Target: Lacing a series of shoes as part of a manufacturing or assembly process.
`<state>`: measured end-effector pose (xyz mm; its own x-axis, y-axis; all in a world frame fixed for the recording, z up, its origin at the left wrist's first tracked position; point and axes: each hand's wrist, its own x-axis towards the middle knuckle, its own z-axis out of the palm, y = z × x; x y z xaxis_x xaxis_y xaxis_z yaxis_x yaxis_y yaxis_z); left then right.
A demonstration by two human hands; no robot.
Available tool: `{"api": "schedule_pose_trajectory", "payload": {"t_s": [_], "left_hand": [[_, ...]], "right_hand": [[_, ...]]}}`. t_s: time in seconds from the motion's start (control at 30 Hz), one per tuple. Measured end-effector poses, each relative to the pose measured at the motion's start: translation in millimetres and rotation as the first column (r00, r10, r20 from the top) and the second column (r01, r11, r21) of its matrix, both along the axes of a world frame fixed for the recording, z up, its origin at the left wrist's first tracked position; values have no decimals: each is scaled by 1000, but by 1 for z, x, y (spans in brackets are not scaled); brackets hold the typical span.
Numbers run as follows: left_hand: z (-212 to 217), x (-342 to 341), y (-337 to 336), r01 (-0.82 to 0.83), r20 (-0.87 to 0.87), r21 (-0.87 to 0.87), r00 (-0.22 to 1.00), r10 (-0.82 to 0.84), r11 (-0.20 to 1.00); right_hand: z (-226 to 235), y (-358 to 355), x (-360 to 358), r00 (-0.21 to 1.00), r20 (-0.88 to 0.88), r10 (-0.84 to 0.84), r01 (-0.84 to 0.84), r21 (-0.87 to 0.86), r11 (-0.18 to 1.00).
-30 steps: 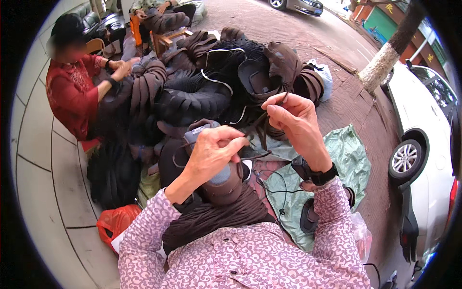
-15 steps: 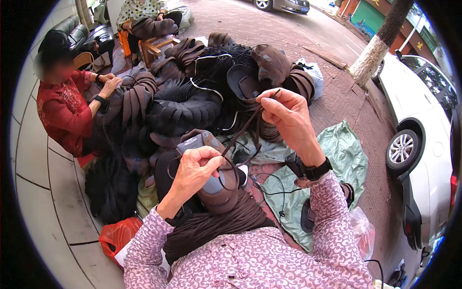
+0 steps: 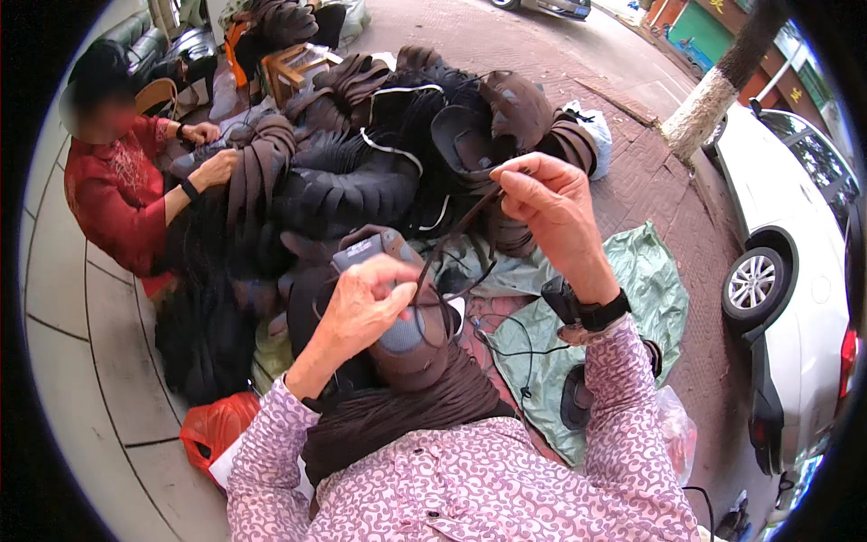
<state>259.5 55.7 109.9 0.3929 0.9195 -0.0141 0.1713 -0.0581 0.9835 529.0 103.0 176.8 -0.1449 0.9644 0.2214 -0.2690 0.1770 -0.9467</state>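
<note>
Matt dark strap (image 3: 452,237) (leathery), woven green tarp (image 3: 632,298)

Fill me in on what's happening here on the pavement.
A person in a patterned shirt sits outdoors with a brown shoe upper in the lap. The left hand steadies it, while the right hand is raised, pulling a dark thread taut up from it. Ahead lies a pile of dark shoe parts. At the left, another person in a red top handles pieces from the same pile. A green tarp covers the brick paving, and a white car stands at the right.
</note>
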Motion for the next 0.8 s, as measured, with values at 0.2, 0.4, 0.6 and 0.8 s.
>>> {"api": "schedule_pose_trajectory", "payload": {"t_s": [0.2, 0.4, 0.6, 0.8], "left_hand": [[33, 13, 13, 46, 253, 195, 963, -95, 980], [39, 44, 10, 309, 541, -159, 822, -179, 938], [20, 15, -9, 249, 415, -68, 888, -200, 966], [21, -43, -35, 216, 67, -143, 976, -209, 966]], "right_hand": [[18, -9, -11, 994, -7, 105, -105, 11, 994], [28, -14, -17, 990, 44, 135, -136, 15, 991], [4, 2, 1, 996, 89, -24, 21, 40, 999], [-17, 32, 25, 994, -4, 107, -107, 54, 993]]}}
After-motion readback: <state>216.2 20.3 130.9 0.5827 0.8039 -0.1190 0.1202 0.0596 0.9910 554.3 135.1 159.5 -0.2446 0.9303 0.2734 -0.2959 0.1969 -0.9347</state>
